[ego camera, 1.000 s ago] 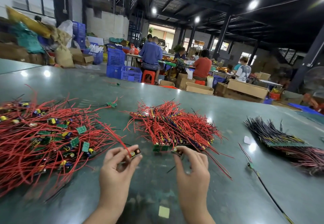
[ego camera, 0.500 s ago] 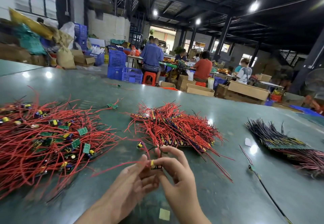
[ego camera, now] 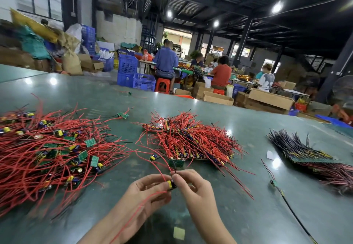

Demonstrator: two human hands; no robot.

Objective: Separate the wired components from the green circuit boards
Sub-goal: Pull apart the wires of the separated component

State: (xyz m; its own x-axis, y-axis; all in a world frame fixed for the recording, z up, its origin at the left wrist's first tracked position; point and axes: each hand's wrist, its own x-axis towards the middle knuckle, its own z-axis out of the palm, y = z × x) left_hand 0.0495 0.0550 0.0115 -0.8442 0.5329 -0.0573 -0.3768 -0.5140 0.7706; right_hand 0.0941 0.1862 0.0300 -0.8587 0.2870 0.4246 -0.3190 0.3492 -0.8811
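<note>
Head view: my left hand (ego camera: pixel 147 192) and right hand (ego camera: pixel 193 188) both pinch one wired component (ego camera: pixel 171 184) above the worktop (ego camera: pixel 238 215), braced for pulling apart.

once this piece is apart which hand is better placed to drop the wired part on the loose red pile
Left, probably. The left hand pinches the small yellow wired component on the side nearer the loose pile of red wires and small green boards at the table's left; the right hand would have to cross over.
</note>
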